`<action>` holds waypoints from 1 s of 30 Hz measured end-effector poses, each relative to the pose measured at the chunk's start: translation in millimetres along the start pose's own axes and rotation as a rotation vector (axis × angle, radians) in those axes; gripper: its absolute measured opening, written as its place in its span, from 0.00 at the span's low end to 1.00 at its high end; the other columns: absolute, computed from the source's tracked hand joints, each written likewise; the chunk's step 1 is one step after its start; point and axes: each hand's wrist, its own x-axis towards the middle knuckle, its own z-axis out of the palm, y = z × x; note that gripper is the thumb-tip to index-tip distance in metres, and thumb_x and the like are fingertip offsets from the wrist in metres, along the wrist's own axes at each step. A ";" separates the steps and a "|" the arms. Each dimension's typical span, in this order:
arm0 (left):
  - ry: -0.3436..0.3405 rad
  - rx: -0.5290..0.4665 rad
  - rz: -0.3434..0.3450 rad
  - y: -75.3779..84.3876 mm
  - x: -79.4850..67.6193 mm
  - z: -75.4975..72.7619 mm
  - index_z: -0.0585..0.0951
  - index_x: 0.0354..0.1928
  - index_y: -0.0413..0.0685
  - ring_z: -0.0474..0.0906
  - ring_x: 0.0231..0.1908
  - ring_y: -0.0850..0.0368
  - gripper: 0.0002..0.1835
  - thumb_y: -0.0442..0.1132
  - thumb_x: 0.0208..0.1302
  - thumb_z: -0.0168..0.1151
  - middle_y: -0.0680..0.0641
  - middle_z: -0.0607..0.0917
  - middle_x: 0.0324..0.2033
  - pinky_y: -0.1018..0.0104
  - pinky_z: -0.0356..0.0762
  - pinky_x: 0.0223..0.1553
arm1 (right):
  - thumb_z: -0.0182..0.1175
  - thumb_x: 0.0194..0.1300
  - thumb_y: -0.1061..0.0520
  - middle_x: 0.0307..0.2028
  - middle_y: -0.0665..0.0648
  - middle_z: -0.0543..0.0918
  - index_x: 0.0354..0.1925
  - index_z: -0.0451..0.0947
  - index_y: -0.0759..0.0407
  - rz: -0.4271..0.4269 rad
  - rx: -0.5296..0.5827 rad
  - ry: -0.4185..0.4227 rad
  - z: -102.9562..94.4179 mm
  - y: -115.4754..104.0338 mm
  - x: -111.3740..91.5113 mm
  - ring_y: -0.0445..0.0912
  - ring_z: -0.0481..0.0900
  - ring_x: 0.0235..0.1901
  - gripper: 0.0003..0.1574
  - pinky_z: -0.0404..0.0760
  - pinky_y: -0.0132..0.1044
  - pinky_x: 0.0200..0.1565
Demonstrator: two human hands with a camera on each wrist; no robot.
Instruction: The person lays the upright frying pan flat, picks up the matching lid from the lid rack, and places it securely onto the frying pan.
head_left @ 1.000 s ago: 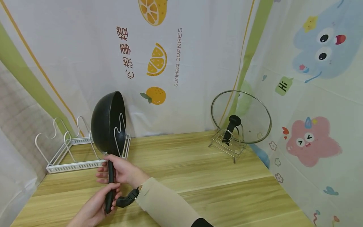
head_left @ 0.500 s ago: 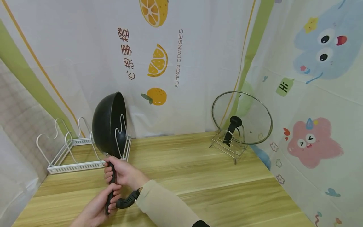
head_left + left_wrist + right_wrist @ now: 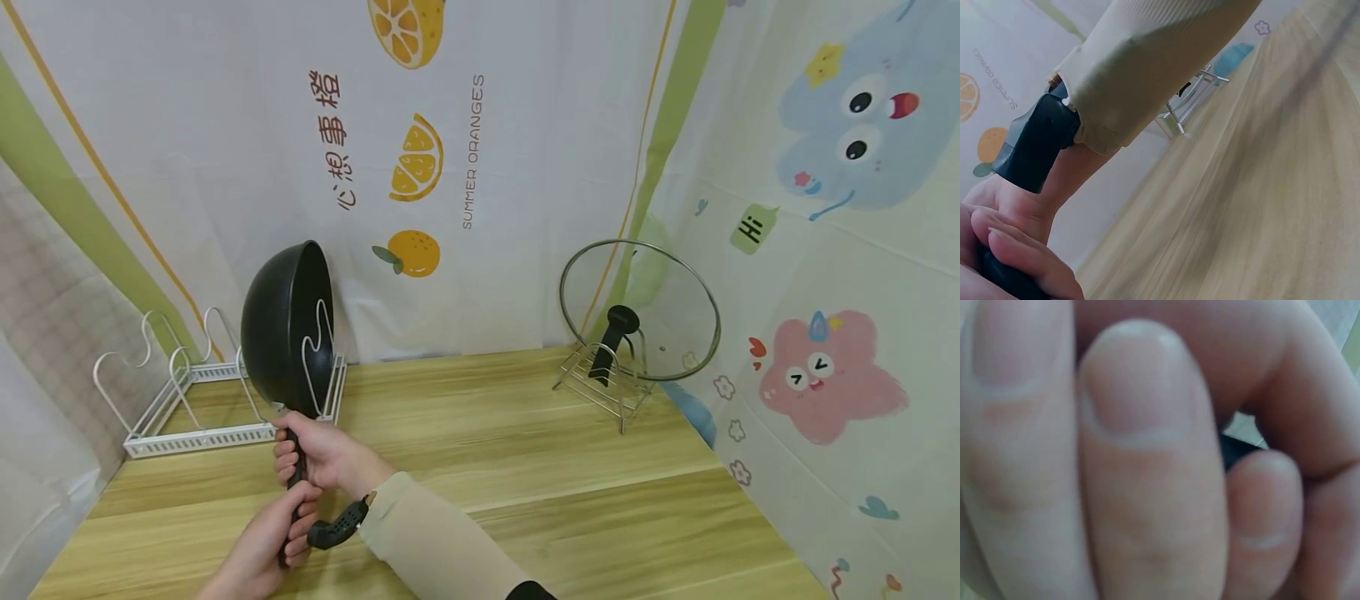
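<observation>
A black wok [image 3: 273,333] stands on its side in a white wire rack [image 3: 210,437], its open face turned right and its handle [image 3: 298,473] pointing toward me. Near the wok end, my right hand [image 3: 326,450] grips the handle with curled fingers. My left hand [image 3: 262,533] grips its lower end, directly below the right. In the left wrist view, the left fingers [image 3: 1035,256] wrap over the black handle beneath the right wrist. Curled fingers [image 3: 1147,487] fill the right wrist view, with only a dark sliver of handle showing.
Two further pairs of hooped dividers rise from the rack left of the wok. At the back right, a glass lid [image 3: 716,333] with a black knob [image 3: 622,320] leans in a small wire stand [image 3: 621,408]. Printed curtains hang behind the wooden table [image 3: 525,467].
The right fingers, looser around the handle one second ago, have curled in round it. The left fingers have also wrapped further over its lower end. Wok, rack and lid stay in place.
</observation>
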 end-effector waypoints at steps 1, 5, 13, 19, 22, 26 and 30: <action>0.031 0.015 -0.003 -0.2 0.0 1.7 0.62 0.25 0.62 0.61 0.14 0.70 0.19 0.43 0.81 0.43 0.64 0.63 0.15 0.75 0.57 0.21 | 0.51 0.83 0.47 0.20 0.41 0.58 0.21 0.60 0.45 -0.002 -0.004 0.003 -0.5 0.4 0.2 0.35 0.54 0.20 0.29 0.57 0.26 0.26; 0.132 0.062 -0.005 -1.2 0.7 7.7 0.61 0.23 0.62 0.59 0.13 0.70 0.20 0.44 0.79 0.46 0.63 0.62 0.14 0.76 0.60 0.19 | 0.52 0.81 0.47 0.21 0.41 0.59 0.21 0.60 0.45 -0.007 -0.013 0.010 -1.8 1.5 1.6 0.36 0.55 0.20 0.28 0.58 0.26 0.27; 0.255 0.111 -0.012 -2.3 2.3 13.5 0.61 0.22 0.60 0.58 0.13 0.67 0.20 0.45 0.78 0.49 0.62 0.61 0.13 0.74 0.58 0.18 | 0.53 0.81 0.47 0.21 0.42 0.60 0.21 0.61 0.45 -0.015 -0.023 0.016 -1.4 0.9 0.4 0.36 0.55 0.21 0.27 0.58 0.27 0.27; 0.328 0.118 -0.004 -3.2 3.0 17.3 0.61 0.21 0.59 0.56 0.12 0.66 0.21 0.45 0.76 0.51 0.61 0.60 0.12 0.74 0.57 0.16 | 0.53 0.81 0.47 0.21 0.42 0.60 0.22 0.61 0.46 -0.008 -0.015 0.028 -0.3 0.7 -0.7 0.36 0.56 0.21 0.27 0.58 0.27 0.27; 0.353 0.116 0.005 -4.0 4.0 18.6 0.60 0.20 0.59 0.55 0.11 0.66 0.22 0.45 0.76 0.51 0.61 0.59 0.11 0.73 0.56 0.15 | 0.53 0.81 0.46 0.21 0.42 0.61 0.22 0.62 0.46 -0.006 -0.016 0.033 -0.4 1.0 -0.4 0.36 0.56 0.21 0.27 0.59 0.27 0.28; 0.376 0.121 0.015 -4.2 4.6 20.1 0.60 0.19 0.59 0.54 0.10 0.65 0.23 0.44 0.76 0.51 0.61 0.59 0.11 0.73 0.56 0.14 | 0.52 0.82 0.46 0.21 0.42 0.61 0.22 0.62 0.46 -0.013 -0.021 0.033 -0.3 0.8 0.3 0.36 0.56 0.21 0.27 0.59 0.27 0.28; 0.401 0.138 0.010 -2.7 5.1 21.7 0.60 0.18 0.59 0.54 0.10 0.65 0.24 0.44 0.77 0.50 0.61 0.59 0.11 0.73 0.57 0.13 | 0.52 0.82 0.46 0.21 0.42 0.61 0.22 0.62 0.46 -0.018 -0.019 0.041 0.3 0.4 0.6 0.36 0.57 0.21 0.27 0.60 0.26 0.28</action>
